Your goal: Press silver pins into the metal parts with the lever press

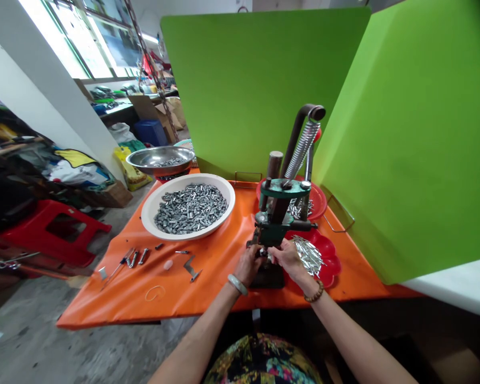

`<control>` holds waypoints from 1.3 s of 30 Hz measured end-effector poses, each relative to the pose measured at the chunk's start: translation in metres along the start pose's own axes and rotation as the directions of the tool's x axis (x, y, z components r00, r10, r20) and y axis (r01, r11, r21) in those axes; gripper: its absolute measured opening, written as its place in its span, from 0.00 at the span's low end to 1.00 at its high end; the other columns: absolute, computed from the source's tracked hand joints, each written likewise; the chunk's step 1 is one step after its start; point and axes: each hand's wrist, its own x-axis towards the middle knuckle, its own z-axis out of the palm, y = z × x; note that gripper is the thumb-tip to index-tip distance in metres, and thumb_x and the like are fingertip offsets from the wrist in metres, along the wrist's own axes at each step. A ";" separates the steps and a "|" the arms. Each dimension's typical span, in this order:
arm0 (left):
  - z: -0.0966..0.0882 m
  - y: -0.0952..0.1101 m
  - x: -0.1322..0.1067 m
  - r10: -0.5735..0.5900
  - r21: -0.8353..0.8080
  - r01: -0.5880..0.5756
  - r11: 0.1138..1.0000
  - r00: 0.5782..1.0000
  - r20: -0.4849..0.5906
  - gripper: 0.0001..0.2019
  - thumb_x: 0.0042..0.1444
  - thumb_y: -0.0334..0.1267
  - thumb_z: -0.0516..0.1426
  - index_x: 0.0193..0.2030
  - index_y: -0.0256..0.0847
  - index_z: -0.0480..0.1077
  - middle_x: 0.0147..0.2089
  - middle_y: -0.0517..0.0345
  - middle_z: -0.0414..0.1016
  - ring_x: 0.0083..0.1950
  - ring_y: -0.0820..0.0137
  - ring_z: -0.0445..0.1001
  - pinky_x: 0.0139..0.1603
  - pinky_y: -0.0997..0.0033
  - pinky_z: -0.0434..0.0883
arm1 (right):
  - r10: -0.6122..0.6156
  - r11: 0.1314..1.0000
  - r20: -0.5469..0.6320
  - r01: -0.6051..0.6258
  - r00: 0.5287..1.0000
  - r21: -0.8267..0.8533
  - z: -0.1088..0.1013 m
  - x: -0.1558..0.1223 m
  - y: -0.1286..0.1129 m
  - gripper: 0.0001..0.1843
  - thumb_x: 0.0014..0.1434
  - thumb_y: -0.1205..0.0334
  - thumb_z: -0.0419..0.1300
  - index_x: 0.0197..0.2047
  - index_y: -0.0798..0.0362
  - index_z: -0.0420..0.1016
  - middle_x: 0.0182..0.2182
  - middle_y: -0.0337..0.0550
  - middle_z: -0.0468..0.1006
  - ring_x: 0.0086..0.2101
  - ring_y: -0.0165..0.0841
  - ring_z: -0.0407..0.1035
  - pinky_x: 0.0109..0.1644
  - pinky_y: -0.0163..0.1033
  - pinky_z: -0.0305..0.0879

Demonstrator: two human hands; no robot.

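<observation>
Nearest me, at six o'clock, is my dark garment with its multicoloured pattern (264, 362), and my forearms reach past it to twelve. My left hand (248, 265), with a pale smooth bangle (237, 285) at the wrist, pinches a small dark-and-silver metal piece (263, 251) under the head of a green metal hand press with a coiled steel spring (274, 234). My right hand (288, 258), wearing a brown beaded bracelet (315, 293), meets it there, thumb and forefinger drawn together; I cannot tell whether anything sits between them. At three o'clock, just beside that hand, a red scalloped plastic tray (333, 264) holds slim silver pins (306, 253). Well off at ten o'clock, a round white plastic basin (148, 220) brims with short grey metal cylinders (190, 208), and loose metal pieces (143, 256) lie at nine on the glossy orange table cover (220, 277). Farther out at ten, a yellow plastic sack (133, 170) stands on the floor, any print too blurred to read.
</observation>
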 end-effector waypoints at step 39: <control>0.007 0.014 -0.001 0.156 0.060 -0.145 0.988 0.938 -0.309 0.02 0.47 0.33 0.55 0.28 0.38 0.69 0.27 0.60 0.70 0.29 0.79 0.66 0.32 0.80 0.63 | -0.332 0.902 -0.022 0.324 0.943 0.284 -0.088 0.088 -0.241 0.24 0.58 0.43 0.44 0.37 0.58 0.61 0.26 0.39 0.66 0.27 0.21 0.60 0.30 0.32 0.63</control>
